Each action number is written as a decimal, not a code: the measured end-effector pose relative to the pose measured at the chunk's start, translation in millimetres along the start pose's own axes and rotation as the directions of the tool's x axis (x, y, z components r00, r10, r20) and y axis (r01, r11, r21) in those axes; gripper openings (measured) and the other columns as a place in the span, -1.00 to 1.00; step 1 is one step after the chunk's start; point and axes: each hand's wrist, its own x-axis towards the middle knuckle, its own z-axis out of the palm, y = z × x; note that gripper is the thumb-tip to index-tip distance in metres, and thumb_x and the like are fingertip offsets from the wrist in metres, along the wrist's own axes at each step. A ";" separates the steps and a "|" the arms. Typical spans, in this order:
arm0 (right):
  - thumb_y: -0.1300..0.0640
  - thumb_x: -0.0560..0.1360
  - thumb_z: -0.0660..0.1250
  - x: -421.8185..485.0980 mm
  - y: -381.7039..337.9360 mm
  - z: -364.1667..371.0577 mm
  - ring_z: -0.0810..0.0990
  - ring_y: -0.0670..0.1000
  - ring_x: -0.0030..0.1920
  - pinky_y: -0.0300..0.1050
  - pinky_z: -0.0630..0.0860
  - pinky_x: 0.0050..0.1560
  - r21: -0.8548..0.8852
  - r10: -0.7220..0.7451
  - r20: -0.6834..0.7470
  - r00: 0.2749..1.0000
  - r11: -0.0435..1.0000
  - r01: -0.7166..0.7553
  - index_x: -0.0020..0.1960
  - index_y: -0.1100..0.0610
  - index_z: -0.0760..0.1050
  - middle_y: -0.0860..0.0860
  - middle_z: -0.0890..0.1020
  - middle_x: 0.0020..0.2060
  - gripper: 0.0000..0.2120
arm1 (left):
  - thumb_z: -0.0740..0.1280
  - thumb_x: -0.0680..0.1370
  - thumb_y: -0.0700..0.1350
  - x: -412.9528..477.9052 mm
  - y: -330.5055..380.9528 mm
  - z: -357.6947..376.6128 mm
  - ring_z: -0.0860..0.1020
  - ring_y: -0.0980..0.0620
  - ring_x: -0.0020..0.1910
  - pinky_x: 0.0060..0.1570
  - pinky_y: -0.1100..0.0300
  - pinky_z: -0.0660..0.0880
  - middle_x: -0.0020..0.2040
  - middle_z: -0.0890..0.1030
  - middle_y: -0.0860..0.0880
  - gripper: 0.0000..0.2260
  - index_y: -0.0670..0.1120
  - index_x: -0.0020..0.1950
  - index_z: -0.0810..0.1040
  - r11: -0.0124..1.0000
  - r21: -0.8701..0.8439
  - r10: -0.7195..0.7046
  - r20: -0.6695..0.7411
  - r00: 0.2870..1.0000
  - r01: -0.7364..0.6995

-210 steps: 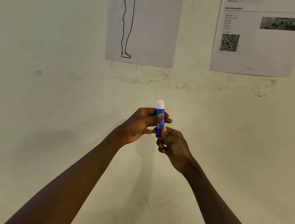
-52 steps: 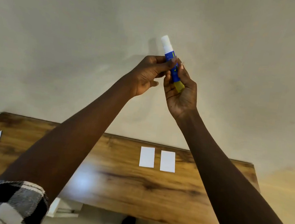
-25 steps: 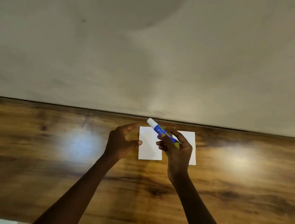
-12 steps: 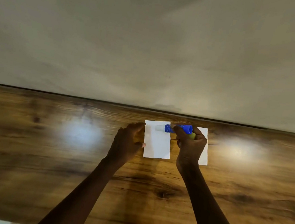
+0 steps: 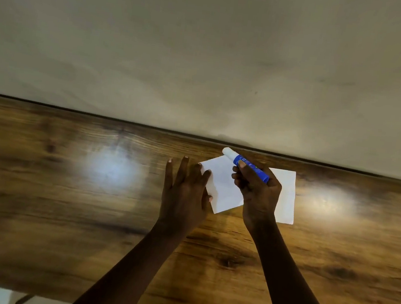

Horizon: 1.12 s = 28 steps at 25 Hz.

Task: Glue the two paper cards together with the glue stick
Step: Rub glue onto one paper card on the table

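Two white paper cards lie on the wooden table near the wall. The left card sits skewed, its top corner turned toward the wall. My left hand lies flat with straight fingers, pressing the left card's left edge. My right hand grips a blue glue stick, whose white end points up and left above the left card's top. The right card is partly hidden behind my right hand.
A plain pale wall rises right behind the table's far edge. Two bright light reflections shine on the tabletop, left and right of the cards. The table's near edge runs along the bottom left.
The left card has rotated and now lies skewed. My left hand's fingers have straightened flat on it. The glue stick has tilted from level to pointing up-left.
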 end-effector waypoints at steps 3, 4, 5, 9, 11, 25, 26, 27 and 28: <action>0.35 0.32 0.40 -0.8 5.0 1.7 0.56 -0.05 -0.28 -0.37 0.53 -0.39 -0.104 -0.023 -0.029 0.999 0.994 0.020 -0.15 0.09 0.46 0.02 0.56 -0.24 -0.77 | 0.50 0.24 0.03 -11.3 5.9 6.5 0.51 -0.24 0.20 0.28 -0.29 0.13 0.13 0.62 -0.16 -0.48 -0.07 0.16 0.55 0.998 -0.009 -0.059 -0.024 0.998 0.058; 0.35 0.31 0.42 0.0 7.1 1.4 0.54 -0.07 -0.30 -0.38 0.51 -0.41 -0.160 -0.038 -0.031 0.999 0.987 0.033 -0.13 0.13 0.47 0.01 0.55 -0.26 -0.78 | 0.49 0.26 0.03 -14.2 6.3 9.5 0.50 -0.25 0.21 0.34 -0.25 0.12 0.14 0.61 -0.17 -0.49 -0.07 0.18 0.53 0.997 -0.016 -0.071 -0.041 0.997 0.070; 0.34 0.30 0.43 0.6 9.2 1.1 0.54 -0.10 -0.36 -0.38 0.50 -0.44 -0.217 -0.053 -0.024 0.998 0.975 0.046 -0.09 0.20 0.47 0.01 0.55 -0.29 -0.78 | 0.46 0.29 0.03 -17.2 6.3 11.6 0.49 -0.25 0.23 0.37 -0.23 0.09 0.17 0.59 -0.17 -0.49 -0.06 0.21 0.52 0.996 -0.023 -0.082 -0.055 0.995 0.080; 0.27 0.35 0.41 4.7 18.3 0.1 0.53 -0.18 -0.51 -0.41 0.46 -0.46 -0.377 -0.103 0.036 0.994 0.920 0.109 0.01 0.39 0.43 0.07 0.56 -0.32 -0.69 | 0.22 0.43 0.02 -25.6 2.7 16.7 0.45 -0.23 0.28 0.33 -0.22 -0.01 0.25 0.55 -0.14 -0.59 -0.03 0.26 0.47 0.994 -0.051 -0.100 -0.062 0.993 0.096; 0.25 0.35 0.41 5.8 21.6 1.8 0.55 -0.18 -0.50 -0.42 0.47 -0.45 -0.426 -0.124 0.070 0.990 0.894 0.142 -0.03 0.39 0.42 0.12 0.58 -0.28 -0.71 | 0.12 0.46 0.02 -28.7 0.8 18.9 0.43 -0.23 0.30 0.34 -0.24 -0.04 0.27 0.53 -0.12 -0.59 -0.01 0.26 0.47 0.991 -0.086 -0.104 -0.054 0.993 0.099; 0.26 0.32 0.45 5.3 32.4 9.1 0.53 -0.06 -0.32 -0.51 0.43 -0.27 -0.678 -0.304 0.309 0.901 0.594 0.433 -0.05 0.31 0.55 0.09 0.62 -0.20 -0.77 | 0.08 0.52 0.06 -50.6 -3.8 40.8 0.11 -0.14 0.41 0.36 -0.18 -0.19 0.42 0.35 -0.09 -0.56 0.03 0.39 0.27 0.978 -0.182 -0.118 -0.110 0.987 0.097; 0.27 0.32 0.45 3.0 33.0 8.3 0.51 -0.13 -0.32 -0.51 0.44 -0.27 -0.677 -0.304 0.326 0.895 0.586 0.446 -0.05 0.31 0.55 0.05 0.59 -0.20 -0.77 | 0.08 0.52 0.06 -53.0 -3.6 41.8 0.10 -0.14 0.41 0.36 -0.19 -0.17 0.42 0.34 -0.09 -0.56 0.03 0.40 0.26 0.979 -0.178 -0.121 -0.103 0.987 0.101; 0.27 0.31 0.46 1.2 33.9 7.8 0.49 -0.20 -0.30 -0.54 0.43 -0.27 -0.676 -0.305 0.345 0.888 0.575 0.460 -0.06 0.31 0.55 0.02 0.57 -0.20 -0.77 | 0.07 0.52 0.06 -54.3 -3.3 42.8 0.10 -0.14 0.41 0.35 -0.21 -0.15 0.43 0.34 -0.09 -0.55 0.04 0.40 0.24 0.979 -0.175 -0.125 -0.093 0.988 0.107; 0.27 0.30 0.46 0.2 34.8 7.8 0.48 -0.23 -0.30 -0.55 0.43 -0.27 -0.673 -0.307 0.365 0.879 0.565 0.477 -0.07 0.31 0.56 0.01 0.57 -0.20 -0.77 | 0.07 0.52 0.07 -54.5 -3.1 43.8 0.10 -0.14 0.42 0.35 -0.22 -0.15 0.43 0.33 -0.08 -0.55 0.04 0.41 0.23 0.977 -0.177 -0.132 -0.085 0.988 0.115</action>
